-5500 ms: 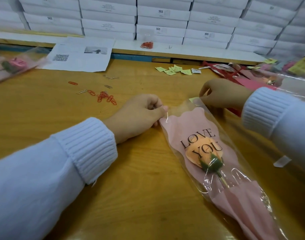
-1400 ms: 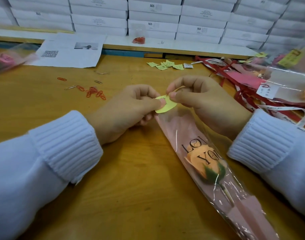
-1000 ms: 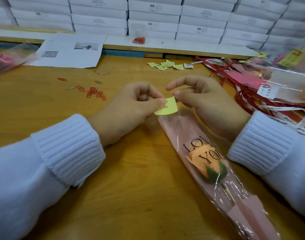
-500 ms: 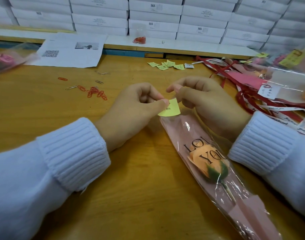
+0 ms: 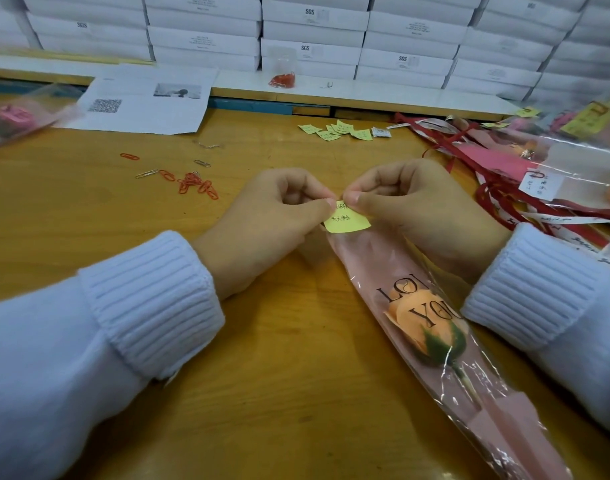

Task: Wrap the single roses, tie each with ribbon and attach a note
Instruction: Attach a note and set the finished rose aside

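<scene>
A peach rose (image 5: 426, 329) lies in a clear and pink "LOVE YOU" sleeve (image 5: 376, 268) on the wooden table (image 5: 279, 393), its open end pointing away from me. A small yellow note (image 5: 346, 223) with handwriting sits at that open end. My left hand (image 5: 272, 223) pinches the note's left top corner between thumb and finger. My right hand (image 5: 421, 209) pinches the note's top right beside it, the fingertips of both hands almost touching. Whether a paper clip is between the fingers is hidden.
Loose orange and silver paper clips (image 5: 192, 181) lie at the left. More yellow notes (image 5: 338, 129) sit farther back. Red and white ribbons (image 5: 511, 209) and finished wrapped roses (image 5: 573, 161) crowd the right. A printed sheet (image 5: 140, 102) and stacked white boxes (image 5: 314, 32) line the back.
The right hand came from the sleeve's far corner to the yellow note. Over the last second both hands closed in on the note's top edge, and it now lies flatter, writing up.
</scene>
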Tool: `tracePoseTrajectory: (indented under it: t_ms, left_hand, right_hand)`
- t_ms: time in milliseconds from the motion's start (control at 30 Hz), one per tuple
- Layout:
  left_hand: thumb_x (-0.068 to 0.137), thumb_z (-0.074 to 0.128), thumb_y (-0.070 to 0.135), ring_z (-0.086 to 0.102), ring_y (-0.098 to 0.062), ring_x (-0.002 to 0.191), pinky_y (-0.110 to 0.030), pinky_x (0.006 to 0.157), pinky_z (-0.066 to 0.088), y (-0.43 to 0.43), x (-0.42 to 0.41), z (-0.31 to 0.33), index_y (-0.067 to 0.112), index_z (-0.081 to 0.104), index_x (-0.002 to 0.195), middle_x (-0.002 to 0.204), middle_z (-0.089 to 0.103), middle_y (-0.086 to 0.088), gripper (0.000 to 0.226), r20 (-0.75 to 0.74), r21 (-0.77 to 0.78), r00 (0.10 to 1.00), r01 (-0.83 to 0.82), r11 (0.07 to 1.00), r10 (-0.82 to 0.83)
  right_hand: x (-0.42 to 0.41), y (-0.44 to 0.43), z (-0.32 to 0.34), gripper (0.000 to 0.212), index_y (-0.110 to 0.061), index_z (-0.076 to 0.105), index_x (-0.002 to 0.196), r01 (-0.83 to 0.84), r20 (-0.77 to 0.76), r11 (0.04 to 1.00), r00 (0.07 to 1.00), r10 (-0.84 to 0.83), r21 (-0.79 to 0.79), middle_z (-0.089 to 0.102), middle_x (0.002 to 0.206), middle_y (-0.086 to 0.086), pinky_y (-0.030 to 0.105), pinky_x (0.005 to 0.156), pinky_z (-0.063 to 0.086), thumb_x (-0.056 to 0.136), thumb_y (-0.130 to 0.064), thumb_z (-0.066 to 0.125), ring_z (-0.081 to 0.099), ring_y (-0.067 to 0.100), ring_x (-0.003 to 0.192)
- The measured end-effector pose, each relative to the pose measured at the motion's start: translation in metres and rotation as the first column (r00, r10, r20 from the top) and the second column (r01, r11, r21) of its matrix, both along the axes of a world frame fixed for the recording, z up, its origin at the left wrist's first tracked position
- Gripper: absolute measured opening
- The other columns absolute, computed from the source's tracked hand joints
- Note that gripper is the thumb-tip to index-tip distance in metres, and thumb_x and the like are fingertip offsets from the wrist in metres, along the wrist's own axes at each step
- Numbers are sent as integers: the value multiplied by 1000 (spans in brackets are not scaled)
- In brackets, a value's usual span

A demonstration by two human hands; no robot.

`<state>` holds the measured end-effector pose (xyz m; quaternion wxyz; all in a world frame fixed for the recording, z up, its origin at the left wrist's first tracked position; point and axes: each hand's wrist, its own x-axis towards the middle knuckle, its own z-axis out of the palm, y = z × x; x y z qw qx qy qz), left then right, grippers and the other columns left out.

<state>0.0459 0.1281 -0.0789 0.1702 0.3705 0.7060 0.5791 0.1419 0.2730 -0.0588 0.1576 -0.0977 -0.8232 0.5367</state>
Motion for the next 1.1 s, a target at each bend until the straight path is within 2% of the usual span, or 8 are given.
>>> tracePoseTrajectory:
  t_ms: [133,467,600,700,833,967,1100]
  left_hand:
    - [88,63,19,53,3,50,-11,50,43,-1,1,1,20,69,87,56,62,13,6,-10,-2,1000,5,1000,-5]
    - [85,67,18,54,-1,54,-14,55,49,-1,2,1,18,71,84,58,62,9,4,6,14,1000,-7,1000,7]
    - [84,68,15,54,2,51,-11,51,45,0,1,2,13,71,87,56,61,10,5,36,8,999,-26,1000,25]
    - [85,66,13,54,2,51,-10,50,44,-1,1,2,10,72,88,56,61,9,6,50,6,999,-21,1000,21]
    - [88,63,15,54,3,49,-8,47,41,0,1,3,14,70,88,54,61,12,7,25,-31,1000,-2,1000,3]
    - [88,63,21,56,3,51,-7,49,41,-1,2,4,18,68,88,58,63,13,6,-66,-67,998,18,998,-23]
    - [87,65,17,53,2,47,-10,45,40,-2,1,3,15,68,89,58,63,8,4,-13,-71,999,30,997,-31]
  right_hand:
    - [0,-1,0,10,-6,71,90,18,-2,998,1000,-18,68,71,75,4,14,60,52,88,-12,63,67,10,67]
    - [-2,1,-1,9,-9,69,86,8,-12,993,1000,-7,114,69,68,-3,15,59,50,89,-15,62,65,8,65]
    - [0,4,0,7,-7,67,90,-79,28,995,997,78,64,70,72,-1,14,60,49,88,-11,62,65,7,67]
    - [0,7,-1,7,-7,68,92,-87,35,995,996,85,41,72,81,7,19,65,52,86,-6,64,68,13,74]
    - [-1,8,-4,6,-8,69,90,-59,41,998,997,58,31,74,79,5,19,64,54,86,-8,65,71,16,75]
    - [-1,9,-5,5,-9,69,86,-56,31,998,998,55,10,73,75,3,18,62,53,85,-7,65,70,14,72]
    - [-1,8,-4,4,-9,69,85,-71,20,997,997,71,-14,73,73,3,16,58,51,84,-6,65,70,12,69]
